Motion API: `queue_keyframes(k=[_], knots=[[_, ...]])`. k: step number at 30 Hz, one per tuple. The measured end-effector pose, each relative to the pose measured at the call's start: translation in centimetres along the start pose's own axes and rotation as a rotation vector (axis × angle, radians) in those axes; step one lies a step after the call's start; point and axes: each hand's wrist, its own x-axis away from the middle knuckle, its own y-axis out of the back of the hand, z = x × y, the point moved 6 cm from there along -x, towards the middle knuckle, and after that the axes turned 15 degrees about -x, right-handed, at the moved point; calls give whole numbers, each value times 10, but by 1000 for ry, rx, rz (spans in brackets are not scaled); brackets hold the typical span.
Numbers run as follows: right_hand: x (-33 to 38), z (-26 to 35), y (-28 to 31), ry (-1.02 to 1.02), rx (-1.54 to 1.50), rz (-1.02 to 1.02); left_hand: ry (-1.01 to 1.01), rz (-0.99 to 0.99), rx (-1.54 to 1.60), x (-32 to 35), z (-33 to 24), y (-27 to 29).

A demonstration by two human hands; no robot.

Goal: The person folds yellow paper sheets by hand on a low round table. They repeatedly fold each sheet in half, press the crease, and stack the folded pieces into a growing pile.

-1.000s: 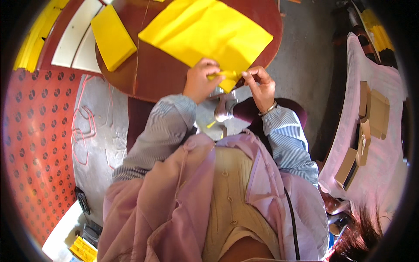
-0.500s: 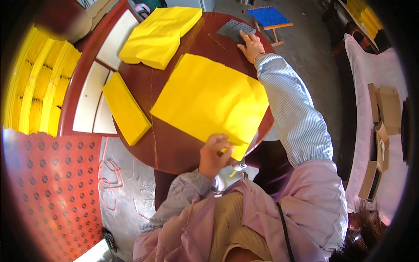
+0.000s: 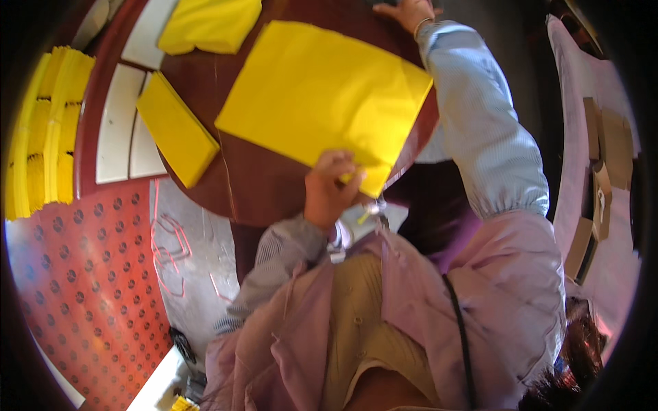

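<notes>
A round, dark red-brown table (image 3: 260,185) fills the upper middle of the view, its near edge curving just above the person's chest. On its left part lie two white panels (image 3: 123,130) side by side, and across them, tilted, a narrow yellow folded packet (image 3: 175,137). At the far edge sits a bulkier yellow folded bundle (image 3: 209,24). To the left of the table stands a stack of yellow sheets (image 3: 44,130) on edge, and below it the floor is covered by a red mat (image 3: 75,288) with dark round dots. Beside the mat runs a strip of pale grey floor (image 3: 188,253) with faint pink outlines. On the far right a pale pink surface (image 3: 593,171) carries several brown cardboard pieces (image 3: 603,185).

The large yellow envelope (image 3: 322,103) lies flat in the middle of the table, turned at an angle, its near right corner hanging past the table's near edge.

The left hand (image 3: 332,188) is curled over that near corner, fingers bent down onto the yellow surface and the thumb underneath, pinching the envelope's edge in a narrow hold. A small pale strip shows just below the hand, too blurred to name.

The right hand (image 3: 404,10) reaches to the far edge of the table, the striped sleeve stretched along the envelope's right side. Only the wrist and part of the hand show at the picture's top, so whether it grips anything cannot be told.
</notes>
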Motion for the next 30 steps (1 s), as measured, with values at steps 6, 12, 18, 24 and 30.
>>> queue_keyframes(k=[6, 12, 18, 24, 30], knots=[[172, 74, 138, -512, -766, 142, -62, -17, -72, 0, 5, -1], [279, 195, 165, -265, -787, 435, -50, -41, -32, -4, 12, -1], [268, 213, 151, 151, -645, 522, -111, -2, -68, -7, 14, 1], [267, 209, 143, 133, -690, 520, -125, 10, -57, -8, 17, 0], [266, 205, 140, 14, -730, 517, -126, 41, -51, -8, 21, -1]])
